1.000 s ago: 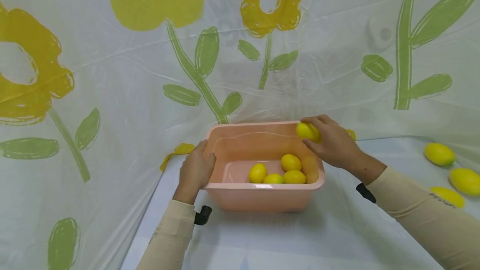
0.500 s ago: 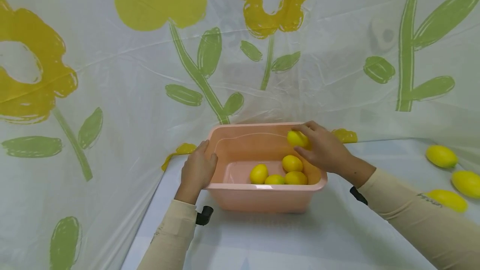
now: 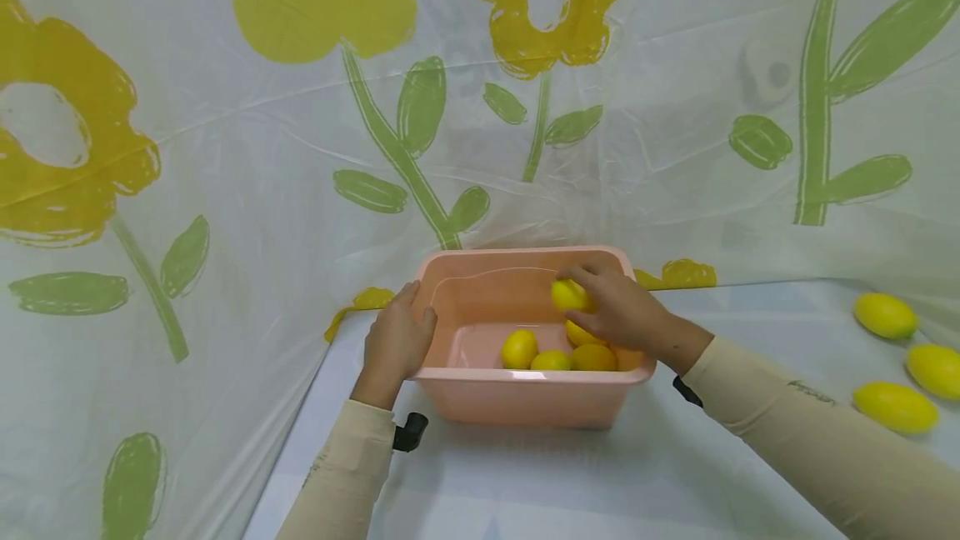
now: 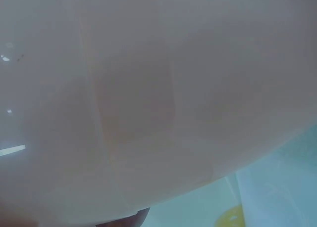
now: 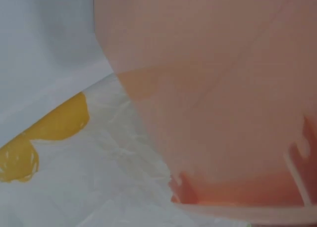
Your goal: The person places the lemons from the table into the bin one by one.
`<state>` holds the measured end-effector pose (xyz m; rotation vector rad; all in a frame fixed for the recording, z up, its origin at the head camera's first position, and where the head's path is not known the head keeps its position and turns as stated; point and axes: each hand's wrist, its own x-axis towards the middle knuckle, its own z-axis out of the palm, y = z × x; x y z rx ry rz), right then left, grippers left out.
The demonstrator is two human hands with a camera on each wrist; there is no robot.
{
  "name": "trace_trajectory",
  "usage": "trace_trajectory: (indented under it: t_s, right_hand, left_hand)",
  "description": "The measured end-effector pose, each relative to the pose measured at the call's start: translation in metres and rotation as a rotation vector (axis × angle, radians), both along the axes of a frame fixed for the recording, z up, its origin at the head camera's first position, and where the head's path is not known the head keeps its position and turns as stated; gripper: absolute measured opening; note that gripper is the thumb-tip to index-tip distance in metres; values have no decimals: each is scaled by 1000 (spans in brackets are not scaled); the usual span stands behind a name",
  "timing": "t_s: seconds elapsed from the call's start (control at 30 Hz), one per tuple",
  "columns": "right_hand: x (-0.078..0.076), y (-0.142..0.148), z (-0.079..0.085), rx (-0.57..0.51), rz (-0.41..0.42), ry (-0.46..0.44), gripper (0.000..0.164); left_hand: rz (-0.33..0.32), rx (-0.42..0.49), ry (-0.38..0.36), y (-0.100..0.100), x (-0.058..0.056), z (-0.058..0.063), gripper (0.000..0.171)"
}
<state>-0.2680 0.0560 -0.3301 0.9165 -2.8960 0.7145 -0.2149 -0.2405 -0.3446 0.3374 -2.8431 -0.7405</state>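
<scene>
In the head view a pink plastic tub [image 3: 517, 400] stands on the white-covered table. My left hand [image 3: 393, 346] grips its left rim, thumb towards the inside. Over the right half of the tub, my right hand [image 3: 626, 311] holds a yellow lemon [image 3: 568, 296] between thumb and fingers. Below it several lemons lie on the tub's floor, among them one lemon [image 3: 519, 349] at the left of the group and another lemon [image 3: 594, 357] at the right. The held lemon partly covers one of them. Both wrist views are mostly filled by the tub's wall [image 4: 148, 98].
To the right on the table [image 3: 525, 490] lie three more lemons: a far lemon [image 3: 885, 315], a lemon [image 3: 933, 370] near the picture's edge and a nearer lemon [image 3: 895, 407]. A flower-printed white sheet [image 3: 660, 140] hangs right behind the tub.
My right hand has moved left and down with the lemon, from the tub's back right rim to inside it. My left hand has stayed on the rim.
</scene>
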Motion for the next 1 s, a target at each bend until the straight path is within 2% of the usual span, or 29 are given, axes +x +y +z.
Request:
trace_trajectory:
  t_s: [0.3, 0.6, 0.73, 1.0]
  right_hand:
    - [-5, -11, -8, 107, 31, -70, 48]
    - [-3, -27, -12, 179, 71, -81, 47]
    - [-3, -29, -16, 198, 65, -101, 48]
    - [-5, -30, -21, 208, 21, -242, 47]
  left_hand:
    - [-2, -11, -9, 0, 0, -1, 57]
    - [5, 1, -3, -2, -1, -2, 57]
    - [4, 6, -5, -1, -1, -2, 57]
    - [5, -1, -3, -1, -3, -2, 57]
